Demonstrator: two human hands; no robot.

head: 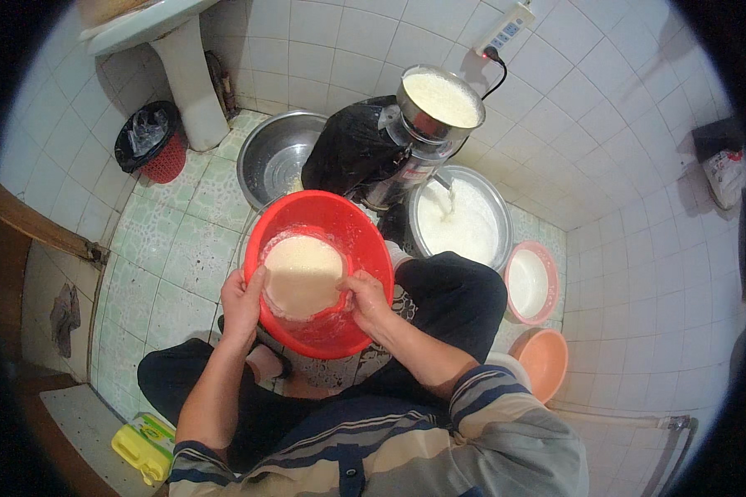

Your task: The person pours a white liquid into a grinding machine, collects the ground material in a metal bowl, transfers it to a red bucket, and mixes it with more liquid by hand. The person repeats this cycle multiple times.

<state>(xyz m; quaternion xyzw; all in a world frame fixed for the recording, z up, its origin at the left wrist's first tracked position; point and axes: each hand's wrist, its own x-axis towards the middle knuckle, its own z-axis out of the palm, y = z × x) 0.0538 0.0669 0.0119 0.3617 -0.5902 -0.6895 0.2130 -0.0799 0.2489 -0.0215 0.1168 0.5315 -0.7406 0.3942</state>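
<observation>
My left hand [243, 303] grips the left rim of a red plastic basin [323, 341]. Inside the basin is a smaller red bowl or scoop filled with a pale cream mixture [303, 267]; my right hand [368, 298] pinches its right edge. Beyond the basin stands a metal grinding machine [404, 177], partly covered by a black plastic bag [354, 146]. Its steel hopper [435, 124] holds a pale, foamy mixture. From the machine's spout [442, 180], whitish liquid runs into a large metal basin [508, 217] holding white, frothy liquid.
A steel basin [273, 149] stands behind the red one. At right are a pink basin [553, 282] and an orange basin [541, 360]. A red wastebasket [165, 161], sink pedestal [193, 87] and yellow jug [138, 450] are at left. A power strip [506, 31] hangs on the wall.
</observation>
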